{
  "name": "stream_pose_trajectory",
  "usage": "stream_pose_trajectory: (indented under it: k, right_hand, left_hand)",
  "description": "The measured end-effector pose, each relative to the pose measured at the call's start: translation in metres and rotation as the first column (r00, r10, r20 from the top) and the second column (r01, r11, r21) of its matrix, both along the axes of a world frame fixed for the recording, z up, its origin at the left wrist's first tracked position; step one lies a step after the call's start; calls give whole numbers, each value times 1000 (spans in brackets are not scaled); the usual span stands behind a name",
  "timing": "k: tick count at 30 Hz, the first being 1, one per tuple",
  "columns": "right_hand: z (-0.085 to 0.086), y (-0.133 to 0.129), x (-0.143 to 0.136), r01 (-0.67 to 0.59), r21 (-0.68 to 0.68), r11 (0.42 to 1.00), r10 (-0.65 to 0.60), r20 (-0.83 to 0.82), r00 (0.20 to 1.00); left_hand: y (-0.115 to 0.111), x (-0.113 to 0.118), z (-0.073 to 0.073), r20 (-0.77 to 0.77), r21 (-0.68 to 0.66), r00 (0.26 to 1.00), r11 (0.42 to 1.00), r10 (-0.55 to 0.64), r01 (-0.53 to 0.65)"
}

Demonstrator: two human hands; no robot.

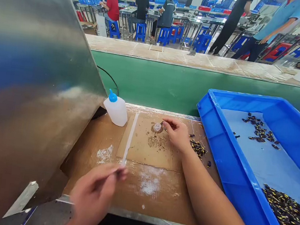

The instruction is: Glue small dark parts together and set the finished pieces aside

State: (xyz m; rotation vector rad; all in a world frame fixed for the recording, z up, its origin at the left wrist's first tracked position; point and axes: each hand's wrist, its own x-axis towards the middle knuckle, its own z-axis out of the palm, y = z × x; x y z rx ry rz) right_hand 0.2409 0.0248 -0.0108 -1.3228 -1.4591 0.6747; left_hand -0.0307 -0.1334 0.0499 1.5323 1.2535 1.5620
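My right hand [176, 132] reaches over the cardboard sheet [139, 151]. Its thumb and forefinger pinch a small dark piece at the edge of a small clear round dish [157, 127]. Wet-looking dark stains surround the dish. Closer to me, my left hand [95, 189] hovers over the front left of the table, blurred by motion. Its fingertips are pressed together around something small and dark that I cannot make out. A pile of small black-and-yellow parts [198, 148] lies beside my right forearm, with a single dark part [209, 164] apart from it.
A white squeeze bottle with a blue cap [116, 110] stands at the back left, near a large metal panel [34, 76]. On the right sits a blue bin [210, 134] with many black-and-yellow parts. A green barrier [154, 80] runs behind; people work beyond it.
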Motion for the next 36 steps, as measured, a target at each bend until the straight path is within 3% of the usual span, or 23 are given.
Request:
stream_pose_trajectory:
  k: [2, 4, 7, 11, 16, 20, 27, 36]
  right_hand:
    - [-1, 1, 0, 8, 0, 1000, -8, -38, 999]
    - [-1, 2, 0, 27, 1, 1000, -26, -75, 997]
    - [-2, 4, 1, 47, -3, 999, -47, -114, 992]
    - [-4, 5, 3, 74, -16, 997, -76, -137, 988]
    - [-5, 1, 0, 85, 13, 996, -83, -90, 992]
    - [-2, -3, -4, 34, 93, 995, -40, 54, 998]
    - [-3, -6, -7, -96, 178, 979, 55, 222, 974]
    - [-4, -6, -8, -68, 187, 980, 16, 266, 964]
  left_hand:
    - [29, 22, -10, 289, -286, 956, 949, -48, 134]
    - [62, 42, -16, 537, -483, 843, 818, -4, 312]
    - [99, 61, -17, 642, -520, 766, 754, 35, 401]
    - [120, 62, -25, 662, -538, 748, 729, 54, 424]
    - [120, 47, -47, 546, -511, 835, 766, -61, 390]
    - [116, 40, -48, 322, -463, 933, 832, -163, 305]
    - [115, 41, -46, 264, -423, 950, 865, -166, 269]
    - [113, 40, -45, 209, -372, 964, 898, -167, 236]
